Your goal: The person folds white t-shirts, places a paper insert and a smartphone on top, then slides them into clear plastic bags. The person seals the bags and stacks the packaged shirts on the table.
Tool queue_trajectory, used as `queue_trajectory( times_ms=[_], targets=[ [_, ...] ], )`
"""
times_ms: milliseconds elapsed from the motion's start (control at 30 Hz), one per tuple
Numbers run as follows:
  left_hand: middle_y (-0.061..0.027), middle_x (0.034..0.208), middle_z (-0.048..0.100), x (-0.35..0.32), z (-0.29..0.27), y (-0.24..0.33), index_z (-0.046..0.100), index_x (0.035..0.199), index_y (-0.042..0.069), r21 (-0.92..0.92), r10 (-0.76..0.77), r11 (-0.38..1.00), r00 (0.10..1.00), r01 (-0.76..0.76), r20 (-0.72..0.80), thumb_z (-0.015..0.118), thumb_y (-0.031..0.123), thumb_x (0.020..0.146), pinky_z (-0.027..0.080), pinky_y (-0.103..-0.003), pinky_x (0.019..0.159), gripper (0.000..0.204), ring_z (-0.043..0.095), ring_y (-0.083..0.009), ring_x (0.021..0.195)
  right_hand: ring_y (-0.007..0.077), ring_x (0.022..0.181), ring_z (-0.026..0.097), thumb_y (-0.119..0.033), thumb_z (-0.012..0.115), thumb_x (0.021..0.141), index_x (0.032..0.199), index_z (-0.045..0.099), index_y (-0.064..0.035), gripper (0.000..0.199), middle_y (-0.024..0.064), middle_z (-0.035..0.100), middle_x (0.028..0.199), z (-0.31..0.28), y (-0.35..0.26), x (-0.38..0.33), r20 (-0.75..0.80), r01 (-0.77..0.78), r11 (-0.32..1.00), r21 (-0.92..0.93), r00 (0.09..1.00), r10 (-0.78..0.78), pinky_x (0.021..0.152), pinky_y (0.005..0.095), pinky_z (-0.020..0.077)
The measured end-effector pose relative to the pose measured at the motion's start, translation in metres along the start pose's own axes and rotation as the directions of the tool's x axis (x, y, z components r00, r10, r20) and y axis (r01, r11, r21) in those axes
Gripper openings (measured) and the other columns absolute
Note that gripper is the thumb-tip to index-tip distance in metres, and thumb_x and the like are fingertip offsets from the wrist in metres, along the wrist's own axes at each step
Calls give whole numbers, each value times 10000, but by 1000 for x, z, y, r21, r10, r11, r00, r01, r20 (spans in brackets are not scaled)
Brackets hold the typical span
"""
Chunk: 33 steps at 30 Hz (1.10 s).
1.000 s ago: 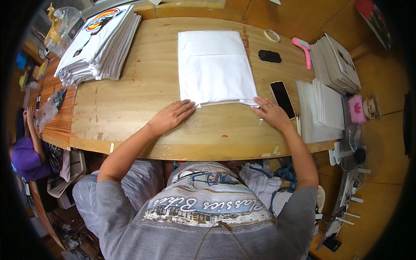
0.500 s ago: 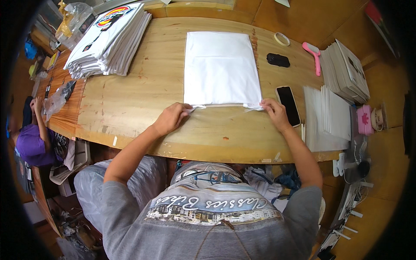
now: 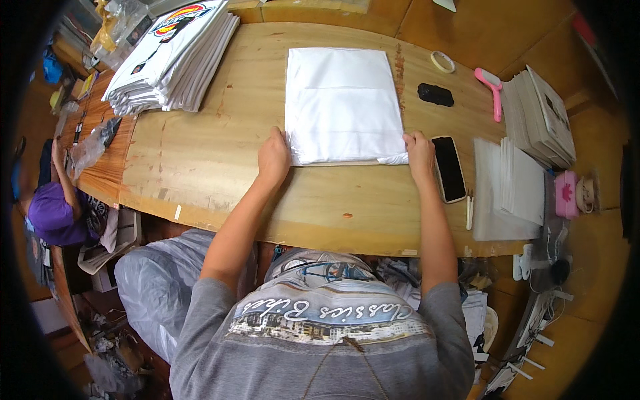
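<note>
A white garment (image 3: pixel 343 113), folded into a flat rectangle, lies on the wooden table (image 3: pixel 200 167) in front of me. Along its near edge shows a thin beige strip, and a bunched white flap (image 3: pixel 393 159) sits at the near right corner. My left hand (image 3: pixel 274 157) is closed at the garment's left edge by the near corner, its fingertips partly hidden. On the opposite side my right hand (image 3: pixel 419 155) pinches the right edge just above the bunched flap. A phone (image 3: pixel 449 169) with a dark screen lies close to my right hand.
Folded white shirts (image 3: pixel 173 60) are stacked at the far left. On the right are a tape roll (image 3: pixel 443 63), a black object (image 3: pixel 435 95), a pink-handled roller (image 3: pixel 492 87), clear plastic sleeves (image 3: pixel 507 193) and a pile of flat packs (image 3: pixel 539 113). Another person (image 3: pixel 57 213) is at far left.
My left hand has moved from the near left corner up onto the left edge, and the left flap now lies flatter. My right hand has shifted slightly up the right edge.
</note>
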<state>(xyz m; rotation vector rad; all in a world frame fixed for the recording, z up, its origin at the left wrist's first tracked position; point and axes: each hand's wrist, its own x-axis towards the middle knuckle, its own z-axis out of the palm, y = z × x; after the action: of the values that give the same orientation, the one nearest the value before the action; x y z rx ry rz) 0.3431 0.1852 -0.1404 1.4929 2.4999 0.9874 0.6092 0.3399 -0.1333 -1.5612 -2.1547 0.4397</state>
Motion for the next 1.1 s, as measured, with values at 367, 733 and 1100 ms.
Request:
queue_trajectory(
  times_ms=[367,733,1100],
  targets=[
    [-106,955,467,8,4,3,520,842,75,620,60,775,991,-123,121,401,198,804,352,-386,704,175,424,-241,946,280,963,440,-262,460,800,868,578,-129,190,122,460,1001,-7,-18,-4,86,87,906,-415,995,-56,801,455,313],
    [-167,891,502,-10,-6,-10,493,919,8,-91,153,980,965,-175,-214,490,113,752,355,-402,754,197,440,-332,876,294,897,488,-151,434,818,982,528,-58,210,156,517,932,11,-14,-14,-182,209,969,-135,956,-232,758,370,392],
    [-262,1224,337,-22,-12,10,336,1199,-49,359,453,720,794,-594,406,505,226,773,319,-399,923,535,362,-379,1113,262,1153,353,-407,552,732,1116,447,30,591,149,400,1225,22,-53,-59,90,433,883,-181,901,-424,950,370,289]
  ],
)
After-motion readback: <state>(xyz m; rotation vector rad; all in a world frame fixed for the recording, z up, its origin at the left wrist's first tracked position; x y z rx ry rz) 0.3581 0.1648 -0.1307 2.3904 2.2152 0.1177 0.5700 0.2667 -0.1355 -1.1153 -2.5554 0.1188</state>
